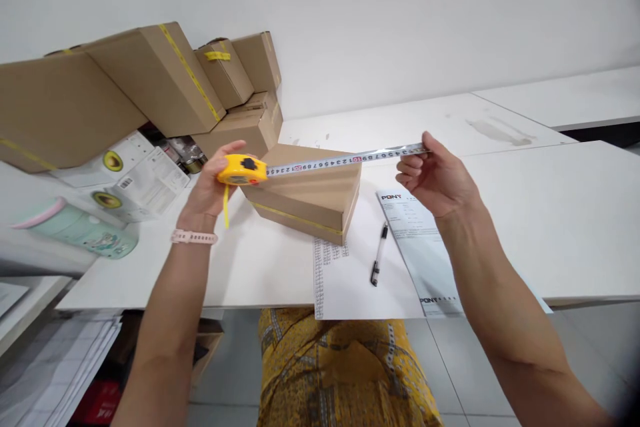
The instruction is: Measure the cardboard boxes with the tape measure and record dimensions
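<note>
A yellow tape measure (243,169) sits in my left hand (213,180), with its yellow wrist strap dangling below. The silver blade (345,159) stretches across to my right hand (435,173), whose thumb and fingers pinch its free end. Under the blade, a cardboard box (305,210) rests on the table, turned at an angle, with yellow tape along its side. The blade hangs above the box's top. Partly beneath the box lies a printed sheet (360,287) with columns of figures. On that sheet is a black-capped pen (379,255).
Several cardboard boxes (155,80) are stacked at the back left against the wall. Beside them are white cartons with avocado pictures (145,173) and a mint-green tumbler (85,230) lying tilted. A pale blue PONY paper (430,260) lies right of the pen on the white table (565,227).
</note>
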`<state>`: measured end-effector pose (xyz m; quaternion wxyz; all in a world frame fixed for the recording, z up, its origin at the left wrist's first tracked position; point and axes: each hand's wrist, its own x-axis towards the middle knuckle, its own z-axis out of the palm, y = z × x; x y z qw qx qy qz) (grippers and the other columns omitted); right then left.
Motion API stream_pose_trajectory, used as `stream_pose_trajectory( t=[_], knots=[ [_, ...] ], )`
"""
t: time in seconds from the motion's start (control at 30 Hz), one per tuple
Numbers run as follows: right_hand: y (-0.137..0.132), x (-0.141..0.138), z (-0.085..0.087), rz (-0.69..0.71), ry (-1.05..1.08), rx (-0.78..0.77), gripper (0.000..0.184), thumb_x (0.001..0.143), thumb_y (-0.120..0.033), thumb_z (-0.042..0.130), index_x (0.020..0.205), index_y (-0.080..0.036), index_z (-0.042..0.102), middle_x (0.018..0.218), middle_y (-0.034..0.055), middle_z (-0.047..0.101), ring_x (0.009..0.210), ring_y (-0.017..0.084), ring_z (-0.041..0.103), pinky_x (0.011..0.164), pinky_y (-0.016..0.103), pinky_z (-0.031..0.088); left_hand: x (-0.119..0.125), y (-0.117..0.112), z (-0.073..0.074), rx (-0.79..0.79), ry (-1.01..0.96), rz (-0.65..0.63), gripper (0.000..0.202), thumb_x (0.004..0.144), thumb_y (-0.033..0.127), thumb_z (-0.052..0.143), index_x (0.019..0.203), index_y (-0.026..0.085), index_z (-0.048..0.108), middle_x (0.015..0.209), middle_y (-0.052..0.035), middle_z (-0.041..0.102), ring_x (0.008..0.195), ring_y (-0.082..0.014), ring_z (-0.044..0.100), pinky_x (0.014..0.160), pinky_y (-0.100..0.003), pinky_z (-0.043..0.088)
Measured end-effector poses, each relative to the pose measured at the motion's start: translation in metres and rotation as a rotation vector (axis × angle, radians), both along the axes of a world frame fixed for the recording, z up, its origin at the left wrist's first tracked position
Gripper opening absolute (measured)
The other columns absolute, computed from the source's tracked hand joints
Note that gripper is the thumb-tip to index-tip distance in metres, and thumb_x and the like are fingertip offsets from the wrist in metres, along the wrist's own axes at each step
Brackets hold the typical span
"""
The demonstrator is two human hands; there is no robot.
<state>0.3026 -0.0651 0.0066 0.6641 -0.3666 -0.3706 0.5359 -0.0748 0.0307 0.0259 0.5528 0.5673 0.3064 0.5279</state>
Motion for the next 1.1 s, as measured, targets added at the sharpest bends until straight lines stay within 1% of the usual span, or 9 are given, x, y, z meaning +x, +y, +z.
stream_pose_trajectory(
  t=[0.1,0.23,0.33,0.47,0.63,0.77,0.87,1.0,1.1],
  knots=[
    [-0.003,-0.004,-0.019,-0.012,-0.022,-0.065,0.057,0.077,-0.066,0.077,0.063,-0.025,0.04,0.056,-0.006,0.041,0.051,0.012,0.041,0.053,0.028,0.044,-0.034,0.035,-0.002,-0.092,-0.039,0.115,0.046,0.073,0.033,0.07,0.115,0.015,0.07,0.087,-0.0053,0.078,0.077,-0.0208,0.074,0.062,-0.026,0.062],
    [-0.005,-0.029,-0.044,-0.025,-0.115,-0.132,0.057,0.073,-0.077,0.071,0.067,-0.025,0.047,0.064,-0.002,0.053,0.063,0.016,0.054,0.069,0.034,0.053,-0.04,0.055,-0.008,-0.278,-0.039,0.155,0.032,0.083,0.035,0.063,0.107,0.015,0.07,0.079,-0.0052,0.077,0.069,-0.0199,0.073,0.056,-0.027,0.061],
    [-0.005,-0.029,-0.048,-0.085,-0.188,-0.111,0.056,0.075,-0.081,0.063,0.073,-0.026,0.052,0.071,0.0007,0.059,0.074,0.02,0.06,0.078,0.039,0.055,-0.025,0.048,-0.013,-0.339,-0.06,0.129,0.033,0.085,0.035,0.059,0.107,0.013,0.069,0.082,-0.0082,0.077,0.072,-0.0228,0.075,0.056,-0.029,0.062],
    [-0.001,0.001,-0.041,-0.232,-0.307,-0.106,0.057,0.077,-0.081,0.061,0.071,-0.026,0.048,0.073,0.0021,0.058,0.08,0.022,0.061,0.077,0.038,0.055,0.001,0.014,-0.018,-0.375,-0.04,0.013,0.042,0.08,0.033,0.061,0.113,0.007,0.07,0.086,-0.0111,0.078,0.071,-0.0278,0.075,0.054,-0.038,0.064],
    [0.008,0.035,-0.03,-0.356,-0.363,-0.148,0.044,0.085,-0.065,0.065,0.071,-0.025,0.052,0.075,0.0028,0.057,0.079,0.02,0.059,0.077,0.035,0.055,0.028,-0.02,-0.012,-0.282,0.008,-0.095,0.045,0.078,0.034,0.072,0.116,0.011,0.072,0.093,-0.0102,0.079,0.085,-0.0304,0.076,0.06,-0.036,0.065],
    [0.021,0.05,-0.025,-0.328,-0.382,-0.163,0.033,0.09,-0.049,0.066,0.071,-0.022,0.058,0.077,0.003,0.057,0.079,0.018,0.056,0.08,0.034,0.056,0.038,-0.009,-0.003,-0.279,0.016,-0.085,0.037,0.078,0.033,0.071,0.106,0.011,0.075,0.094,-0.0109,0.078,0.08,-0.0295,0.076,0.058,-0.037,0.066],
    [0.032,0.055,-0.029,-0.3,-0.48,-0.227,0.033,0.092,-0.044,0.062,0.069,-0.021,0.059,0.077,0.0036,0.058,0.078,0.017,0.055,0.078,0.033,0.053,0.035,0.004,-0.005,-0.337,0.031,-0.051,0.031,0.079,0.034,0.067,0.099,0.012,0.076,0.092,-0.0118,0.078,0.078,-0.0305,0.076,0.054,-0.036,0.065],
    [0.035,0.055,-0.04,-0.185,-0.663,-0.342,0.039,0.092,-0.053,0.058,0.072,-0.02,0.062,0.084,0.0046,0.064,0.076,0.018,0.055,0.07,0.031,0.045,0.02,0.011,-0.016,-0.413,0.052,-0.021,0.028,0.08,0.03,0.064,0.098,0.011,0.075,0.091,-0.0127,0.078,0.075,-0.0311,0.076,0.051,-0.037,0.064],
    [0.032,0.052,-0.042,-0.145,-0.796,-0.326,0.047,0.091,-0.065,0.054,0.076,-0.021,0.059,0.082,0.0035,0.063,0.074,0.018,0.053,0.065,0.03,0.04,0.011,0.013,-0.022,-0.422,0.038,-0.005,0.03,0.08,0.029,0.067,0.102,0.009,0.073,0.093,-0.0127,0.078,0.076,-0.0301,0.076,0.054,-0.038,0.065]
  ],
)
